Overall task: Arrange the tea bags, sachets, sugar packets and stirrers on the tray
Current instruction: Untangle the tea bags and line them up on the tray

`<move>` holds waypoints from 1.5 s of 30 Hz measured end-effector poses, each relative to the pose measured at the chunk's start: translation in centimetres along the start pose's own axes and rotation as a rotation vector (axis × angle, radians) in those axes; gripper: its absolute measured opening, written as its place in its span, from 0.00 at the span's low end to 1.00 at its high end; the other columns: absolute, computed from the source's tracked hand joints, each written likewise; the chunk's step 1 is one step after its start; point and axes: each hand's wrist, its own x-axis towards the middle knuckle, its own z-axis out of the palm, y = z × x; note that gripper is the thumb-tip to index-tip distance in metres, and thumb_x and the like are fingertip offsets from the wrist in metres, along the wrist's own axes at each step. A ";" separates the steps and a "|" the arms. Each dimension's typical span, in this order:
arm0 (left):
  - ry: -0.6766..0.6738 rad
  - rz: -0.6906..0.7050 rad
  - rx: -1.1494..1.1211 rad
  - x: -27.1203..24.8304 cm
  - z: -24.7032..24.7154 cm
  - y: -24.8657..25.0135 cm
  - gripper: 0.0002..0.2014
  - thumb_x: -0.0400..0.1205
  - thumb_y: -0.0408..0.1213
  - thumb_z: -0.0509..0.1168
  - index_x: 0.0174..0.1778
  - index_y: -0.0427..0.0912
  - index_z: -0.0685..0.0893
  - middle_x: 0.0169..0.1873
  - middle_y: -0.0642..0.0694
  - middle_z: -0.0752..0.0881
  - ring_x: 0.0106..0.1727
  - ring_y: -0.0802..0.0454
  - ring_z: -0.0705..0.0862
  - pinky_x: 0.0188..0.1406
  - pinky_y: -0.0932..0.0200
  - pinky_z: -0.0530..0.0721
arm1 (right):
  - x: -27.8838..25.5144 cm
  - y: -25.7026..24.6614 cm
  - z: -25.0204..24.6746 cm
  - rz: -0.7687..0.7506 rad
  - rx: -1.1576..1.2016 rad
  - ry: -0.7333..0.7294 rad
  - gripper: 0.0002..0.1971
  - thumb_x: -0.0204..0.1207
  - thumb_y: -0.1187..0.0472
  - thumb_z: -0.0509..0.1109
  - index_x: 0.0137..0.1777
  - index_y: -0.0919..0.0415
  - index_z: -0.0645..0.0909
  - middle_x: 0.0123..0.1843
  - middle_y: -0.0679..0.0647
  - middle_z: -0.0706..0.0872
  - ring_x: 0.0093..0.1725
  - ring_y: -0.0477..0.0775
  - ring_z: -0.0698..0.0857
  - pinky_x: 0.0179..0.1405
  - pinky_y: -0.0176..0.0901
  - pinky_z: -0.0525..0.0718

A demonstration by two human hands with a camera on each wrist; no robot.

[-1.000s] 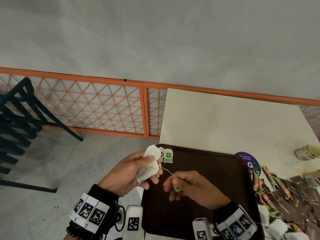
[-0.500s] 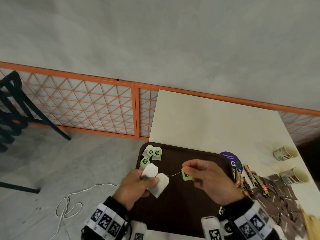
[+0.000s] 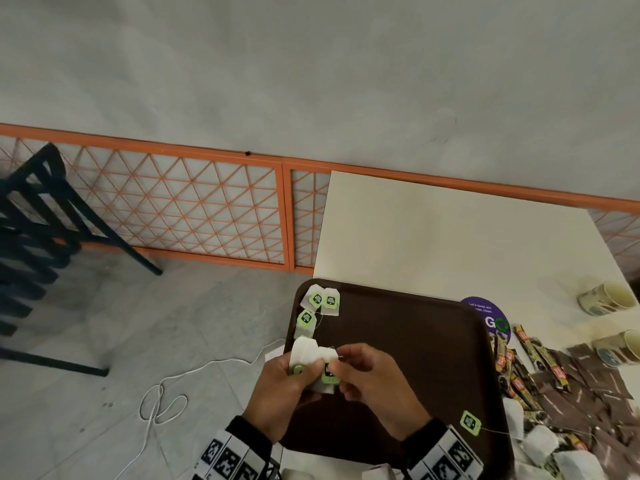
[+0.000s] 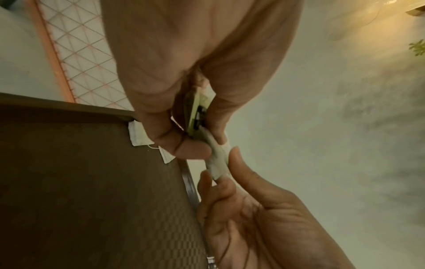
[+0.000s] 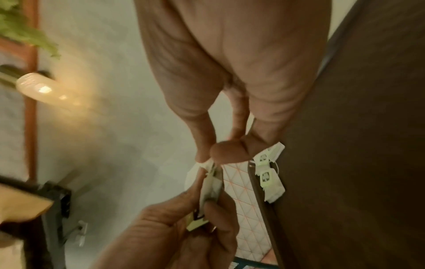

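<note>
right hand (image 5: 220,152) pinches tea bag (image 5: 210,189) | left hand (image 5: 184,227) holds it too

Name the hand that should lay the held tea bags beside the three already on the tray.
Probably left hand: it grips the tea bags and is nearer the three at the tray's far-left corner.

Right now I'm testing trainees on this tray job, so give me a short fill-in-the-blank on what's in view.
1. Both hands, the left hand and right hand, pinch white ____ over the tray.
2. The tray's colour is dark ____.
3. ____ tea bags already lie at the tray's far left corner.
4. Two paper ____ lie tipped over on the table.

Missing words: tea bags; brown; three; cups
</note>
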 end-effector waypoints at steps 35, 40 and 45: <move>0.221 0.332 1.437 15.2 -2.0 2.8 0.17 0.83 0.37 0.61 0.66 0.58 0.83 0.57 0.46 0.77 0.63 0.46 0.78 0.64 0.48 0.79 | 17.5 -0.3 0.8 0.032 -0.675 0.431 0.13 0.74 0.50 0.75 0.49 0.56 0.76 0.55 0.54 0.81 0.50 0.52 0.75 0.48 0.43 0.74; 0.242 0.348 1.303 14.5 -1.8 3.0 0.10 0.85 0.42 0.61 0.58 0.52 0.85 0.51 0.48 0.75 0.57 0.45 0.81 0.58 0.48 0.82 | 17.7 0.0 0.6 0.027 -0.646 0.421 0.16 0.73 0.45 0.74 0.52 0.54 0.79 0.54 0.53 0.82 0.54 0.55 0.82 0.52 0.47 0.83; 0.288 0.369 1.160 12.6 -3.4 3.5 0.10 0.84 0.48 0.65 0.56 0.51 0.86 0.47 0.52 0.73 0.48 0.53 0.79 0.49 0.56 0.81 | 16.9 0.7 -0.5 -0.002 -0.620 0.436 0.12 0.70 0.41 0.71 0.42 0.48 0.78 0.43 0.51 0.88 0.43 0.56 0.89 0.48 0.54 0.90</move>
